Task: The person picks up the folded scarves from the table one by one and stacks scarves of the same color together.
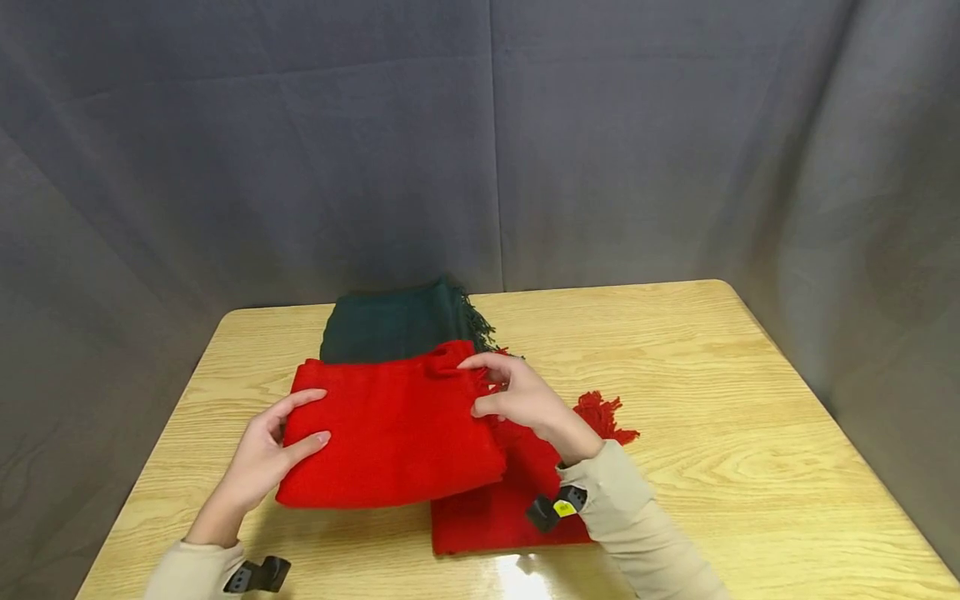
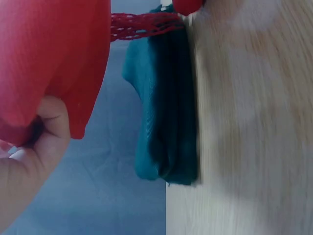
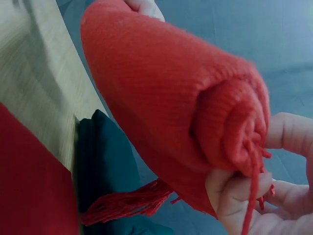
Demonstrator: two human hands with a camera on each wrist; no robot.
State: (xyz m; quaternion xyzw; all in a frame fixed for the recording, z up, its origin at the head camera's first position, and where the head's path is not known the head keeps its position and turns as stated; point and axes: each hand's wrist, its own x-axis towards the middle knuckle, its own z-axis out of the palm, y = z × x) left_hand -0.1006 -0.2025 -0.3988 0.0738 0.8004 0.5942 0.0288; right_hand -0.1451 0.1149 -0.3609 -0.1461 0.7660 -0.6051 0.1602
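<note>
Both hands hold up a folded red scarf (image 1: 390, 433) over the table. At its left end, my left hand (image 1: 258, 454) grips the edge, with thumb and a finger on the near face. My right hand (image 1: 525, 396) pinches the other end, where the right wrist view shows rolled layers (image 3: 227, 127) and loose fringe strands (image 3: 254, 186). Beneath and to the right lies another piece of red fringed cloth (image 1: 498, 521), partly covered by the scarf and right forearm. Behind the held scarf rests a folded dark green scarf (image 1: 386, 325), its near part hidden.
The light wood table (image 1: 712, 417) extends to the right of the cloths. A grey curtain (image 1: 375, 167) hangs behind it and at both sides. Red fringe (image 1: 603, 417) spreads on the tabletop beyond the right wrist, and dark green fringe (image 1: 480, 325) hangs off the green scarf.
</note>
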